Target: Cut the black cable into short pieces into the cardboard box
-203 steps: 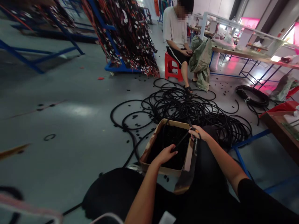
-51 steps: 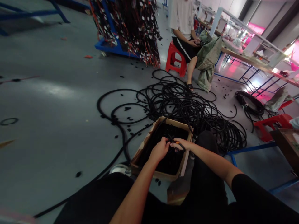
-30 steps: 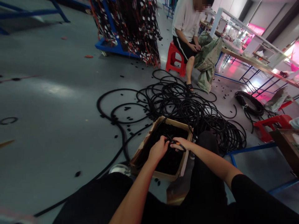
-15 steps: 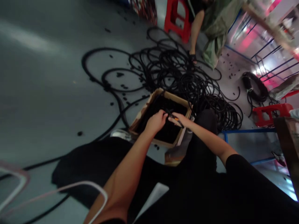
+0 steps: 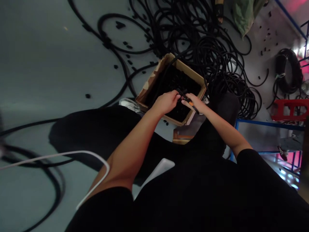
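An open cardboard box (image 5: 145, 87) sits between my legs, holding many small black pieces (image 5: 177, 75). Over its far rim runs a black hose (image 5: 166, 68), which drops behind my left hand (image 5: 166, 101). That hand is closed, its fingertips pinching the dark end of what looks like this hose. My right hand (image 5: 196, 102) grips hand cutters (image 5: 195, 109) with black and orange handles, closed around them. The jaws point at the left fingertips and touch or nearly touch them; the dark contents blur that spot.
Tangled black hose (image 5: 193, 38) lies heaped beyond the box, with loose loops on the floor at left. Small black bits are scattered about. A tied coil (image 5: 288, 72), a red stool (image 5: 291, 109) and a blue metal frame (image 5: 267, 123) stand right. Another person's foot (image 5: 220, 14) shows at the top.
The view has tilted down, so the box and hands appear higher and the far stool has left the picture. Both hands stay together over the box, the cutters still in the right.
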Demonstrator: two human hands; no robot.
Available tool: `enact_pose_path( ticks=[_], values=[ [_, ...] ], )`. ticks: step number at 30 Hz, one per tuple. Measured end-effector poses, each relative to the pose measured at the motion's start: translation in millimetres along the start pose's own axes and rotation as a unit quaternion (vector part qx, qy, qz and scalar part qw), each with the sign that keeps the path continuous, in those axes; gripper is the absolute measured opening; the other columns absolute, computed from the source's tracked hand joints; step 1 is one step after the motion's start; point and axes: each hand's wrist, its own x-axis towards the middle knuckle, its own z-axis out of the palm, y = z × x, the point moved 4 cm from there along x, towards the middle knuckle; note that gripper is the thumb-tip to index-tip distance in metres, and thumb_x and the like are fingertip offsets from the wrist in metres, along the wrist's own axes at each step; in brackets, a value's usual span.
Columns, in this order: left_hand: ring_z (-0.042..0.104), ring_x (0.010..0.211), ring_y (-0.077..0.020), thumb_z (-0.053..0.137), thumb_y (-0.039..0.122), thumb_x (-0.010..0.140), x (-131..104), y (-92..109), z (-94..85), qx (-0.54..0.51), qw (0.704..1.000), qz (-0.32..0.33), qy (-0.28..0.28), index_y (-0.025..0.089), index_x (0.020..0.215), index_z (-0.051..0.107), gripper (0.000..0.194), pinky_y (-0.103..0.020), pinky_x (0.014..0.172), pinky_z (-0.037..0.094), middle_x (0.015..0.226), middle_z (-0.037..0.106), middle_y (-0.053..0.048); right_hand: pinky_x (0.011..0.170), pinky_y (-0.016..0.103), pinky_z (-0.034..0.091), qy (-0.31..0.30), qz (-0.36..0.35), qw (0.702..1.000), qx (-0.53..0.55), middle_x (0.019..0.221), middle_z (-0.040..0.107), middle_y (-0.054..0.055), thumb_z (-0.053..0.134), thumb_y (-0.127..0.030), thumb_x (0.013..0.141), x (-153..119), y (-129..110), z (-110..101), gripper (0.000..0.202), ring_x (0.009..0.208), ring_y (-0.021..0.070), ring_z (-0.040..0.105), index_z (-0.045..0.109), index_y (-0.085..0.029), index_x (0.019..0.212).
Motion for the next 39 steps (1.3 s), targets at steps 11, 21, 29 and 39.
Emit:
enact_pose_path(
  ticks=[11, 21, 29, 39],
  values=[
    [0.084, 0.125, -0.0383, 0.054, 0.038, 0.120, 8, -36, 8.3, -0.048, 0.998, 0.036, 0.002, 0.016, 0.141, 0.082, 0.041, -0.042, 0.109, 0.062, 0.132, 0.088, -0.020, 0.106, 0.043, 0.061, -0.048, -0.036, 0.997, -0.039, 0.120, 0.077, 0.012, 0.075, -0.039, 0.108, -6, 6, -2, 0.033, 0.102, 0.0253, 0.071, 0.082, -0.018, 0.132],
    [0.083, 0.122, -0.0363, 0.060, 0.035, 0.114, 10, -53, 8.1, -0.086, 0.995, 0.042, -0.021, 0.013, 0.142, 0.080, 0.041, -0.046, 0.115, 0.063, 0.127, 0.086, -0.018, 0.084, 0.033, 0.053, -0.063, -0.021, 0.998, 0.012, 0.095, 0.066, 0.001, 0.071, -0.048, 0.110, -10, 12, -24, 0.040, 0.083, 0.0180, 0.058, 0.078, -0.018, 0.135],
    [0.080, 0.140, -0.0447, 0.055, 0.035, 0.124, 10, -43, 13.8, -0.041, 0.998, -0.039, -0.003, 0.010, 0.142, 0.074, 0.036, -0.050, 0.121, 0.061, 0.141, 0.082, -0.027, 0.113, 0.046, 0.063, -0.082, -0.055, 0.995, -0.020, 0.127, 0.073, 0.012, 0.073, -0.045, 0.112, -5, 18, -3, 0.035, 0.113, 0.0260, 0.071, 0.075, -0.020, 0.137],
    [0.072, 0.080, -0.0216, 0.083, 0.041, 0.110, 31, -33, 38.2, -0.410, 0.902, -0.082, 0.105, 0.020, 0.110, 0.066, 0.027, -0.032, 0.082, 0.063, 0.090, 0.070, -0.005, 0.076, 0.033, 0.063, -0.034, 0.075, 0.993, 0.085, 0.097, 0.066, -0.003, 0.084, -0.067, 0.109, -1, -1, 3, 0.062, 0.077, 0.0177, 0.068, 0.057, -0.026, 0.147]
  ],
)
